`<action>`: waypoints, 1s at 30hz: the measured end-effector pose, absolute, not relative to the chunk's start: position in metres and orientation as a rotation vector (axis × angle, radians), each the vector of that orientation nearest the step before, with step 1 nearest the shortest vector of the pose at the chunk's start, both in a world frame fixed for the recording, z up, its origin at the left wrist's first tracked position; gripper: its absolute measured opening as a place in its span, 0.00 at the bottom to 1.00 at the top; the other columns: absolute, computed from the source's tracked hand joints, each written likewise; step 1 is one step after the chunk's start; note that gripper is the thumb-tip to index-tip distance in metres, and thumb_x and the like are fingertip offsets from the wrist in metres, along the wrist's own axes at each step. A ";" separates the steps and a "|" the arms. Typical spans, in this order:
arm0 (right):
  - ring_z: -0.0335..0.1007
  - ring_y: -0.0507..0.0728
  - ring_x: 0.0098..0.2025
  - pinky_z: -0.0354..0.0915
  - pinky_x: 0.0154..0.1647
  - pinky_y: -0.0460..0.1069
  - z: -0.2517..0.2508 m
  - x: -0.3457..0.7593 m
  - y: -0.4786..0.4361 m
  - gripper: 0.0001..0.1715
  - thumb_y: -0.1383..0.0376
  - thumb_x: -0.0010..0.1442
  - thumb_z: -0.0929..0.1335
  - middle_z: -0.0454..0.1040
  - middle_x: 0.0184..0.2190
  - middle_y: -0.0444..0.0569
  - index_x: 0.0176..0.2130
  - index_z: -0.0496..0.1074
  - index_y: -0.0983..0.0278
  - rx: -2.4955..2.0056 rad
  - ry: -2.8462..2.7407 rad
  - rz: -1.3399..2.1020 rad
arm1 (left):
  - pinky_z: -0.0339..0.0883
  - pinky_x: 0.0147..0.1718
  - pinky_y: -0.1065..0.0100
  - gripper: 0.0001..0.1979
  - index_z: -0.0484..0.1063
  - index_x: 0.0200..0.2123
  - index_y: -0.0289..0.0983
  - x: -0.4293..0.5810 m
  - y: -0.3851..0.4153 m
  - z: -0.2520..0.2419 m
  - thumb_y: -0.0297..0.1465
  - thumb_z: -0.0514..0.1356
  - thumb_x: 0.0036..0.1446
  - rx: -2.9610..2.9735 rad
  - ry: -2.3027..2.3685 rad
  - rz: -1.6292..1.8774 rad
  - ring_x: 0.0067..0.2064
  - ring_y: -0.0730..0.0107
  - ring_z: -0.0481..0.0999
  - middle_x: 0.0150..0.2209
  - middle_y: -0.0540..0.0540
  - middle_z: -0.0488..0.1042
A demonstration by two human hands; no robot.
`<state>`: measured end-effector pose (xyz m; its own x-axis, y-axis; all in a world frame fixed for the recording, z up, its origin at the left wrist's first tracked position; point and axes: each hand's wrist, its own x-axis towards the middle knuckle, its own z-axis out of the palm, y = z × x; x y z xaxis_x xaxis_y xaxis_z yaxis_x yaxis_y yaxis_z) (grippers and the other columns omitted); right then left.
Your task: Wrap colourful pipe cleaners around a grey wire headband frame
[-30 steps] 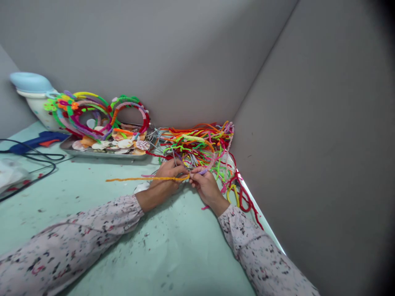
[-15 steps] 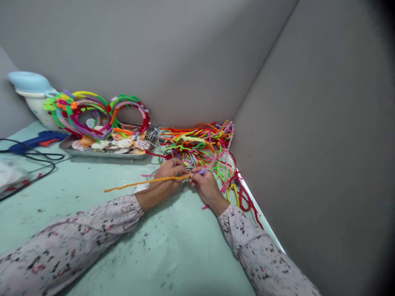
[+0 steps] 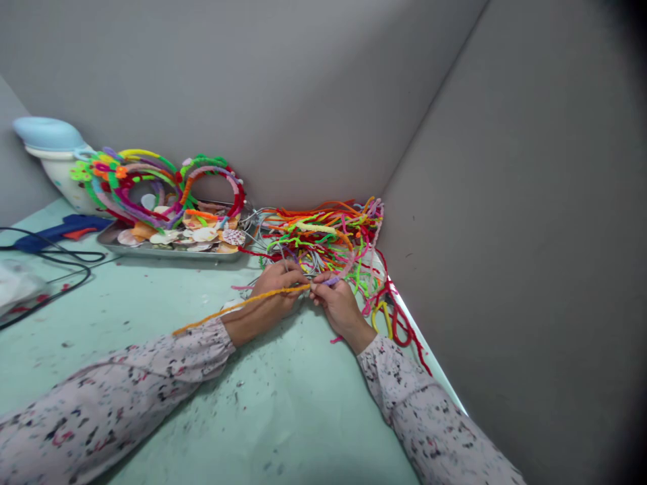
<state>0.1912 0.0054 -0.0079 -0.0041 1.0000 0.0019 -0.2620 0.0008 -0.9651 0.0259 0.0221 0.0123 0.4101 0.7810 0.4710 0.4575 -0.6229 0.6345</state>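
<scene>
An orange fuzzy stem [image 3: 217, 313] runs from between my fingertips down to the left, over my left wrist and sleeve. My left hand [image 3: 275, 289] is closed, its fingers pinching the stem near its right end. Close beside it, my right hand [image 3: 338, 303] pinches a band wrapped in purple and pink fuzz [image 3: 345, 271], which curves up to the right. The orange stem meets the purple part at my right fingertips. Behind both hands lies a pile of many-coloured fuzzy stems [image 3: 323, 229].
A metal tray [image 3: 176, 253] of shells stands at the back left, with colourful wrapped headbands [image 3: 136, 188] on it. Further left are a white container with a blue lid [image 3: 50, 133], a blue tool [image 3: 55, 231] and black cable. Red stems hang at the right edge.
The free end of the orange stem has swung down toward me and now lies over my left sleeve. Both hands have stayed in nearly the same place.
</scene>
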 end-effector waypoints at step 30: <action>0.65 0.49 0.22 0.61 0.24 0.43 -0.012 0.192 0.007 0.07 0.68 0.48 0.70 0.72 0.22 0.40 0.32 0.68 0.63 -1.019 -1.090 1.297 | 0.63 0.37 0.66 0.09 0.76 0.34 0.37 0.026 0.020 0.011 0.29 0.55 0.58 2.389 1.083 1.095 0.36 0.68 0.71 0.34 0.46 0.75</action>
<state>0.1923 0.0067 -0.0120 -0.0249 0.9991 0.0346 -0.2063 0.0288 -0.9781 0.0260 0.0199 0.0106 0.4260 0.7397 0.5210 0.5130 -0.6718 0.5344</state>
